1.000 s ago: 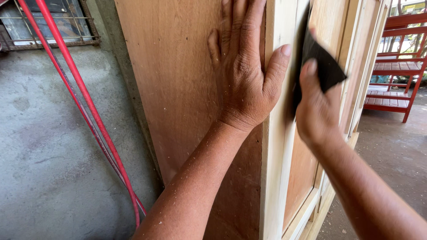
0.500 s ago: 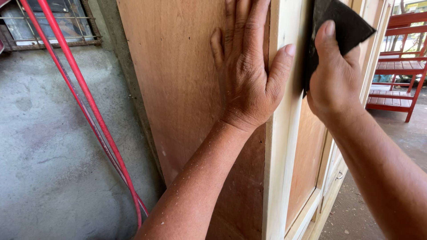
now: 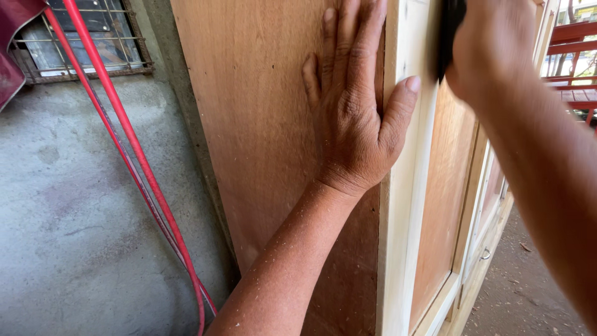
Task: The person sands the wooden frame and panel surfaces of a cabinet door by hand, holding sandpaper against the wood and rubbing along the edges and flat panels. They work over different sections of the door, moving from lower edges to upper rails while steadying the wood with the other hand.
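Note:
A tall wooden cabinet (image 3: pixel 261 155) with a brown plywood side and a pale corner post (image 3: pixel 404 205) fills the middle. My left hand (image 3: pixel 354 118) lies flat on the plywood side, fingers pointing up and thumb hooked over the pale post. My right hand (image 3: pixel 491 46) is high on the front of the post, gripping a piece of dark sandpaper (image 3: pixel 449 31) that is pressed to the wood. Most of the sandpaper is hidden by the hand and the frame's top edge.
A grey concrete wall (image 3: pixel 81 218) stands at the left, with red hoses (image 3: pixel 137 162) running down it and a barred window (image 3: pixel 93 37) above. Cabinet door panels and a small metal handle (image 3: pixel 486 254) sit at the lower right. Red steps (image 3: pixel 575 62) are behind.
My right hand has slid upward along the pale post with the sandpaper, from mid-height to the top of view. My left hand has stayed pressed on the plywood.

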